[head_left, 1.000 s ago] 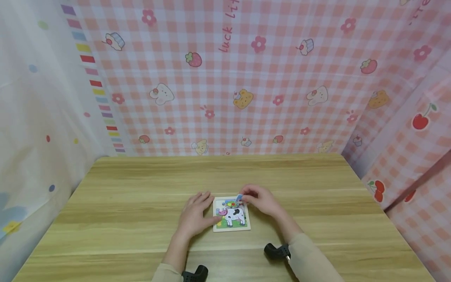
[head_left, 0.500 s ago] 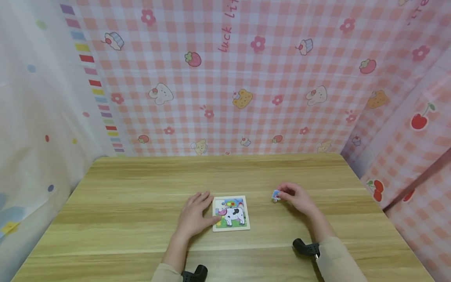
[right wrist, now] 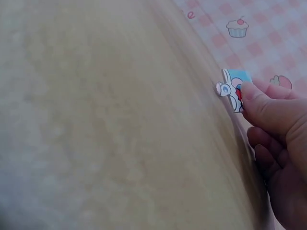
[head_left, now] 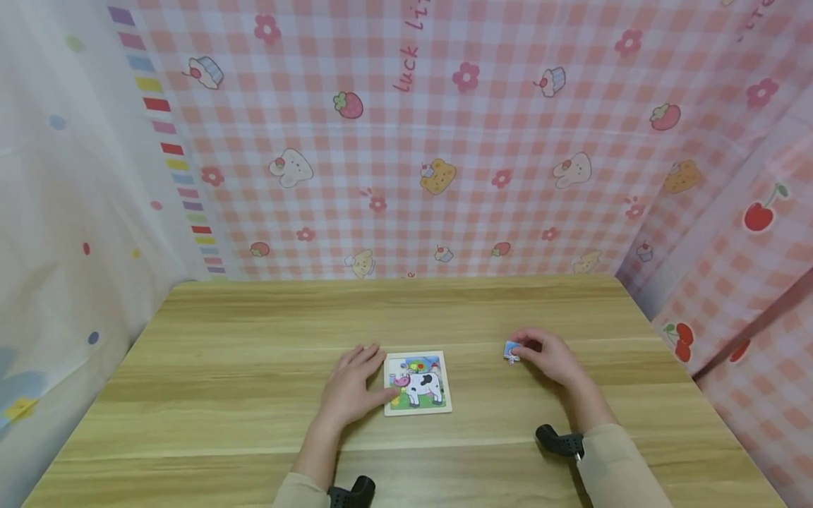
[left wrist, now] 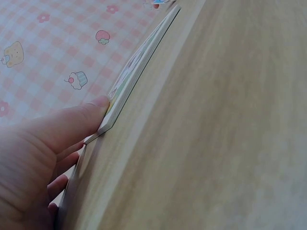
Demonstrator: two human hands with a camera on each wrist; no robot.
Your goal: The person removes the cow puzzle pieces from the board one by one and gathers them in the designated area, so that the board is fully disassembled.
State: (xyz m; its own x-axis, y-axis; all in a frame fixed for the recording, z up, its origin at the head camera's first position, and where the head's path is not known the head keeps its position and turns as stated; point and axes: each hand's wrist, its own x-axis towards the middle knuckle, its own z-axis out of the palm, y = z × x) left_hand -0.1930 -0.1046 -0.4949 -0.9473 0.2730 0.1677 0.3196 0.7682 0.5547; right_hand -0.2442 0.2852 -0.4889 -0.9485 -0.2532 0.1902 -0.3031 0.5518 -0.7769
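A square jigsaw puzzle (head_left: 427, 389) in a pale wooden frame, with a black-and-white cow picture, lies on the table; a pale patch shows at its upper left. My left hand (head_left: 351, 389) rests at its left side, thumb on the picture and the other fingers spread along the edge. In the left wrist view, the thumb (left wrist: 79, 117) presses on the board's corner. Off to the right, my right hand (head_left: 554, 358) pinches a small puzzle piece (head_left: 511, 351) between thumb and fingers. That piece (right wrist: 232, 96) is blue, white and red, with a knob on one side.
The wood-grain table (head_left: 254, 423) extends around both hands. A pink checked curtain (head_left: 406, 141) hangs behind its far edge, with a white dotted curtain (head_left: 70, 233) on the left. Black camera mounts (head_left: 559, 442) sit at the wrists.
My right hand has carried the puzzle piece from above the framed puzzle out to the right, slowing over the last half second. The left hand and the board have stayed in place.
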